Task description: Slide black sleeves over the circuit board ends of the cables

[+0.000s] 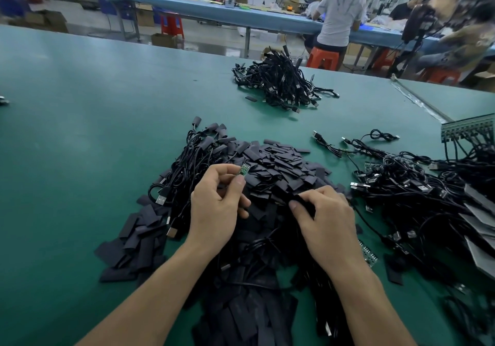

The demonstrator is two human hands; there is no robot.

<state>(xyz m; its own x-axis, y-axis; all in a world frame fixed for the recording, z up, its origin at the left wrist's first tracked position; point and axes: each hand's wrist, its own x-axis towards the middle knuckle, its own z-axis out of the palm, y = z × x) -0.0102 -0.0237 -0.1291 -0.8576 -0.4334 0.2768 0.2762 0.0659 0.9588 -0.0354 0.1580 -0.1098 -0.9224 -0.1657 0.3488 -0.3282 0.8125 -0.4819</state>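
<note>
Circuit board (244,170), small, green and rigid, is pinched in the left grip (217,203) above the sleeve pile (281,163) by the worktop's (80,131) near edge. Right grip (324,217) pinches one flat, matte black sleeve (304,203); squeezing its edges should open the mouth, then line it square with the board.

Circuit board (244,169): print was too small to read.
Shirt back (340,0): carried a pale graphic, no legible words.

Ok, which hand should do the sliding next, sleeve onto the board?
Right. The right hand pinches a black sleeve over the pile, close to the left hand, which is busy holding the circuit board with its end exposed.
</note>
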